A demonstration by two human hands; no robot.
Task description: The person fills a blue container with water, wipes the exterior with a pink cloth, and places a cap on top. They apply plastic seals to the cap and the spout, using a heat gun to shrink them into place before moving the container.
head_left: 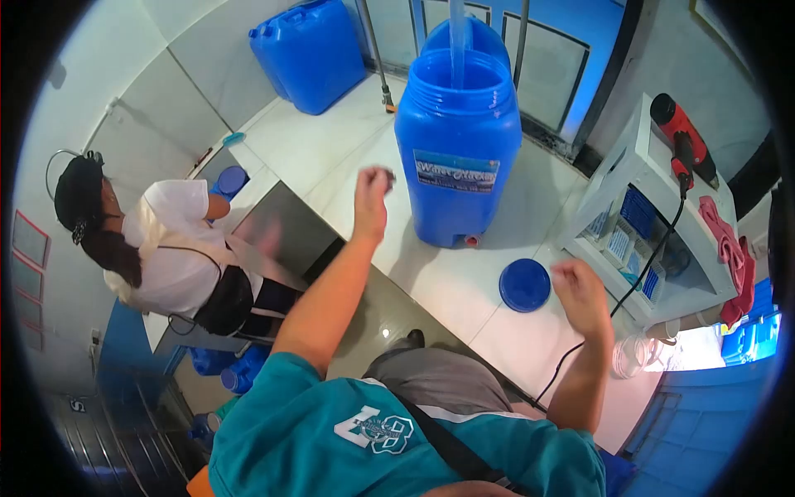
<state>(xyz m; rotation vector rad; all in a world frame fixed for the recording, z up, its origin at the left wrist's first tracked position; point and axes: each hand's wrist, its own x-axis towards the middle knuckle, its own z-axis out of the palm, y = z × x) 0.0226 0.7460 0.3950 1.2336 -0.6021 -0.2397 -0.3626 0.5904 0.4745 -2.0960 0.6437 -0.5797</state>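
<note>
Right side's kinda crowded by a white shelf (648, 147) with a red tool (686, 137) on top, its black cord (660, 250) trailed behind the right forearm. The open blue jug (460, 211) is stood on the white counter (439, 294), its mouth fed by a water stream (457, 41). The left hand (370, 203) is held half-curled near it, the right hand (582, 300) loosely bent just beside the blue lid (524, 286); can't be told if anything's gripped, fingers are blurred. Bare counter is seen between jug and lid, bounded by the diagonal front edge

Pink cloth (719, 228) on white cabinet (657, 155) — person in cap (170, 269)
</note>
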